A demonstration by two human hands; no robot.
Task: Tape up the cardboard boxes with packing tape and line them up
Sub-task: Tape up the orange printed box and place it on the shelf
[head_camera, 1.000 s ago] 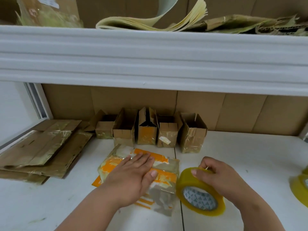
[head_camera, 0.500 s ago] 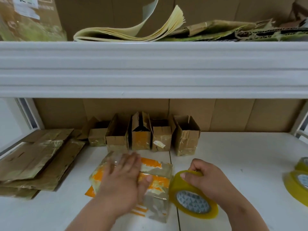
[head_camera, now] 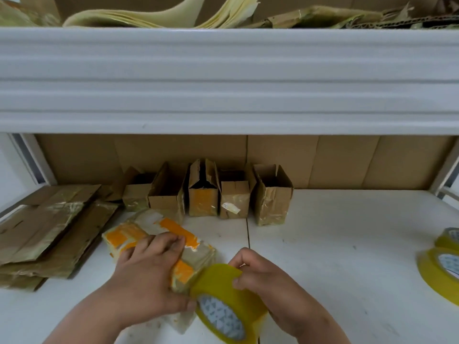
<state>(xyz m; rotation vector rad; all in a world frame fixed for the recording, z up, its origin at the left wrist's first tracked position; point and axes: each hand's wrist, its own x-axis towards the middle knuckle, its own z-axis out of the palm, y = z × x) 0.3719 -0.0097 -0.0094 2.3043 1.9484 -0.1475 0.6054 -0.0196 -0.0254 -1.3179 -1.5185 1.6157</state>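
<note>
The left hand [head_camera: 149,276] lies on top of the taped box [head_camera: 159,247], fingers curled over its far edge and thumb against the near end, so the grip is wrapped around it. The box sits flat on the white table [head_camera: 335,244], angled, covered in glossy clear tape with orange patches. The right hand [head_camera: 268,281] pinches the yellow tape roll [head_camera: 223,301] by its top edge, thumb in front and fingers behind, with the roll right up against the near end of the box.

No readable writing anywhere; the roll's core has a grey triangle pattern, and one box in the row of small boxes [head_camera: 206,192] along the cardboard back wall has a little white sticker, too blurry to read.

Flattened cardboard [head_camera: 44,232] is stacked at the left, two spare tape rolls [head_camera: 442,266] sit at the right edge, and a white shelf [head_camera: 223,78] overhead holds curled paper sheets.
</note>
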